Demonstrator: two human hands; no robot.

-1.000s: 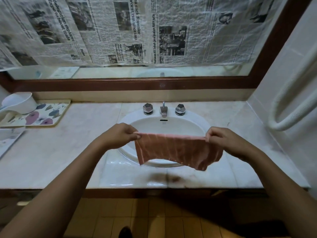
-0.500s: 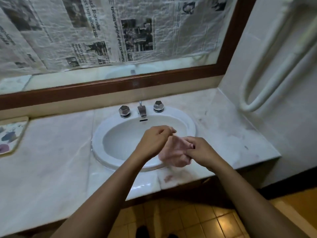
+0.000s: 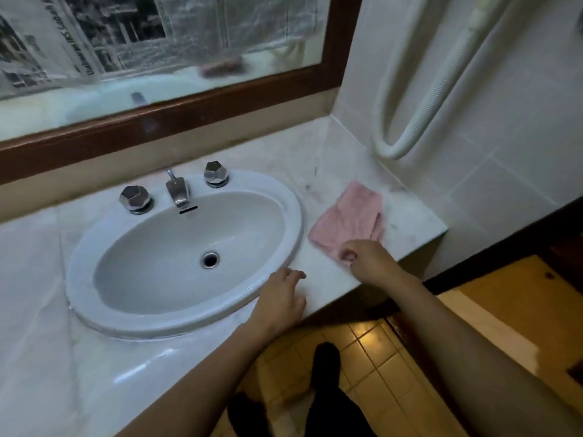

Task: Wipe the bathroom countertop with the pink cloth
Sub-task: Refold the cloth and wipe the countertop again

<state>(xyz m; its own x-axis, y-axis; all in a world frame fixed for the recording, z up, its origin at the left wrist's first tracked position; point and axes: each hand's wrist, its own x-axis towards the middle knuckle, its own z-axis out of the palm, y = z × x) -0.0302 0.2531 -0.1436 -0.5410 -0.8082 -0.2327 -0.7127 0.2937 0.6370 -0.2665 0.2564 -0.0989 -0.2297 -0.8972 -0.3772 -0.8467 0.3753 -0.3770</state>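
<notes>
Right fingers: fingers (image 3: 347, 256) of the right hand (image 3: 367, 263) curled, pinching the near edge of the pink cloth (image 3: 348, 219).
Left fingers: left hand (image 3: 280, 299) palm down, loosely spread, holding nothing; at the front edge of the table (image 3: 328, 171), apart from the right hand. Contact with the surface not certain.
Pink cloth: lies rumpled on the table, spreading away from the right fingers toward the wall corner.
Sink (image 3: 291, 212): white oval basin, just left of the cloth, rim beside the left fingertips.
Tap (image 3: 176, 190): beyond the basin, between two faceted chrome knobs (image 3: 134, 198).
Mirror (image 3: 189, 111): behind the tap, wooden frame, newspaper (image 3: 79, 42) over the glass.
White hose (image 3: 389, 134): looped on the tiled wall, beyond the cloth.
</notes>
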